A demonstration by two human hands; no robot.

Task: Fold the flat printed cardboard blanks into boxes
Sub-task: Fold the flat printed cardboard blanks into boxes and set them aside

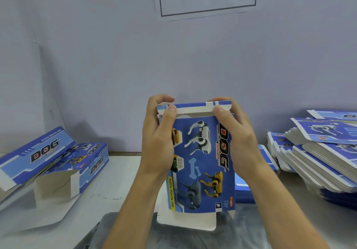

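Left hand (157,138) and right hand (236,133) both clamped on blue dog box (201,162), frame centre. Folded boxes (58,158) lower left. Flat blank stack (318,152) right.

The single head-worn view looks forward and slightly down from close above the white table (119,175), squarely facing the pale wall (96,65) behind it.

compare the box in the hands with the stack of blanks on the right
The box in the hands is opened into a sleeve and held upright off the table; the stack of blanks lies flat on it. The left hand and right hand grip the box; nothing touches the stack. Both share the blue DOG print.
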